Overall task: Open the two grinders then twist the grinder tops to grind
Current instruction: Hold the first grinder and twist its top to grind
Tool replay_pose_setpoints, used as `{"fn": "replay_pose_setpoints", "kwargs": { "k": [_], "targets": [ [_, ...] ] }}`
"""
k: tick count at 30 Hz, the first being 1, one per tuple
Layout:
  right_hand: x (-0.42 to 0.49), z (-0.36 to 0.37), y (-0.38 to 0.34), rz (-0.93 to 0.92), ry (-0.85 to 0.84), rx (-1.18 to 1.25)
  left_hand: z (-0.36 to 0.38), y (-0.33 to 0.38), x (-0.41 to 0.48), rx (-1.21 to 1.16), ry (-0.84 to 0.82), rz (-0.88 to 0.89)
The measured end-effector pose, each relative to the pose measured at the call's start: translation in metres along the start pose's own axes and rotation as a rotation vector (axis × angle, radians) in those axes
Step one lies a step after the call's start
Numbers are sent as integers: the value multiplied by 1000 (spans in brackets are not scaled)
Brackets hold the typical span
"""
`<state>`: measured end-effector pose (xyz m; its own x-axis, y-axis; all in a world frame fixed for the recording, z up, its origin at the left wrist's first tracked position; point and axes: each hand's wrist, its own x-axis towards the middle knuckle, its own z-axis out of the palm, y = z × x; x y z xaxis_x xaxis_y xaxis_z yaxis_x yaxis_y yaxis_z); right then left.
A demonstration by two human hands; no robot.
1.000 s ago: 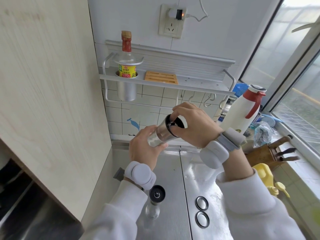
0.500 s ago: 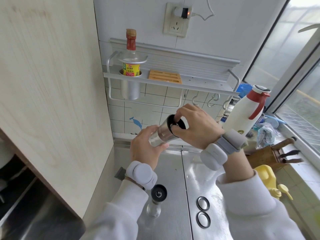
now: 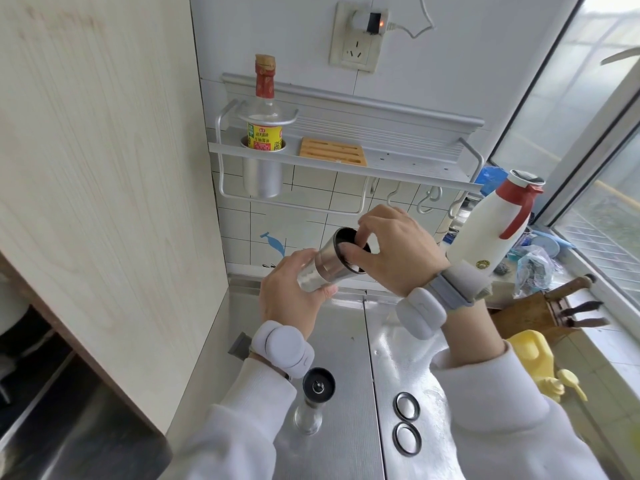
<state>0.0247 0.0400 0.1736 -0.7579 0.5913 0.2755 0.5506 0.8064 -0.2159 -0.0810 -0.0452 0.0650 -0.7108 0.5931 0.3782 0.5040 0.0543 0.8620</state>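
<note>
I hold a steel and glass grinder (image 3: 329, 266) tilted in the air above the steel counter (image 3: 346, 341). My left hand (image 3: 291, 296) wraps its clear lower body. My right hand (image 3: 394, 251) grips its black top end with thumb and fingers. A second grinder (image 3: 313, 398) with a black top stands upright on the counter near my left sleeve. Two clear round caps with black rims (image 3: 407, 422) lie on the counter to its right.
A wooden panel (image 3: 97, 168) rises close on the left. A wall rack (image 3: 346, 157) holds a sauce bottle (image 3: 265, 109). At right stand a white thermos jug (image 3: 491, 237), a knife block (image 3: 547, 310) and a yellow container (image 3: 533, 362).
The view has shifted slightly. My right hand's fingers have turned a little on the grinder's top; the left hand keeps its hold on the body.
</note>
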Motion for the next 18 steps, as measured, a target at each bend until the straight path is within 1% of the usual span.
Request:
{"fn": "replay_pose_setpoints", "kwargs": {
  "k": [2,4,6,8,12,14,16,18],
  "targets": [
    [1,0,0,-47,-13,30,0,0,0,6,-3,5],
    [-1,-2,1,-130,-83,118,0,-2,0,10,-4,9],
    [-1,-4,2,-176,-113,187,0,-4,1,18,-2,11],
    [-2,-5,2,-166,-78,197,-1,-5,2,17,-1,9],
    [0,0,4,-66,-13,90,-1,-4,3,-1,-1,-5],
    [-2,-2,1,-85,-35,124,-1,-4,3,-4,-6,-21],
    [-4,-7,-1,-130,-98,207,-1,-5,3,12,-19,-25],
    [-5,-8,-1,-155,-106,235,-1,-5,4,24,-22,-27]
  ]
}}
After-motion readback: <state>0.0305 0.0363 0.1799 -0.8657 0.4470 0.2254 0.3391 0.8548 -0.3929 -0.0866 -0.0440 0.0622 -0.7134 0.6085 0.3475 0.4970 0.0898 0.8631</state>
